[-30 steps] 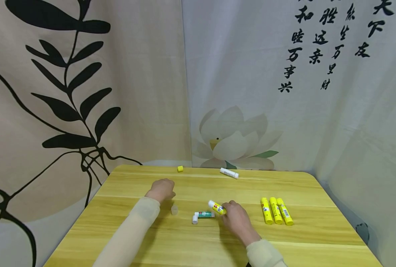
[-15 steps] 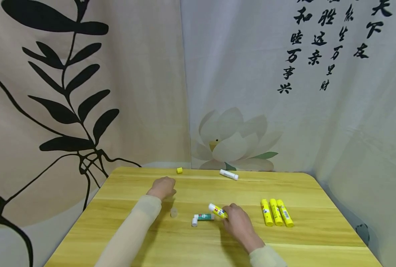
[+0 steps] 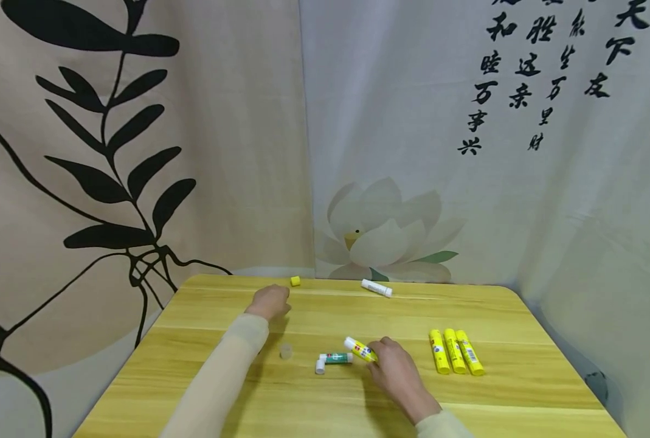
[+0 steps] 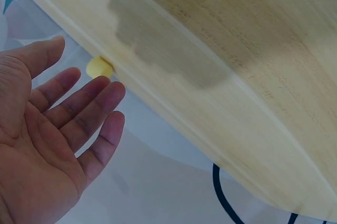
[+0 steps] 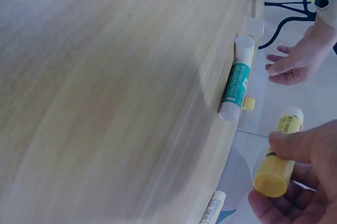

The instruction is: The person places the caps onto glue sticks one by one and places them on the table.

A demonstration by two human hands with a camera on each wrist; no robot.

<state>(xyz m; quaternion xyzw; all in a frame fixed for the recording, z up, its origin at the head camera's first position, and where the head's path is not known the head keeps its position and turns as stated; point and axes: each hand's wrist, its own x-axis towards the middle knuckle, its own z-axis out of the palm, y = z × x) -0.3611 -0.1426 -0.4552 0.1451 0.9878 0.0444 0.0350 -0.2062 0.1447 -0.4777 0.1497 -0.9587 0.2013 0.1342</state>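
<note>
Yellow glue stick [image 3: 362, 350], right of lower centre in the head view, pinched between thumb and fingers of the right hand [image 3: 397, 368]. Tilts its white end toward the upper left; bears label print too small to read; there, disappears partly behind the fingers. Near the small yellow piece [image 3: 295, 281], the left hand [image 3: 270, 302], fingertips hidden in the head view, relaxed and loosely spread in the left wrist view.

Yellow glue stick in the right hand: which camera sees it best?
The right wrist view: the yellow glue stick is biggest there and both ends show. In the head view it is small, and the right hand covers one end. The left wrist view doesn't show it.
</note>
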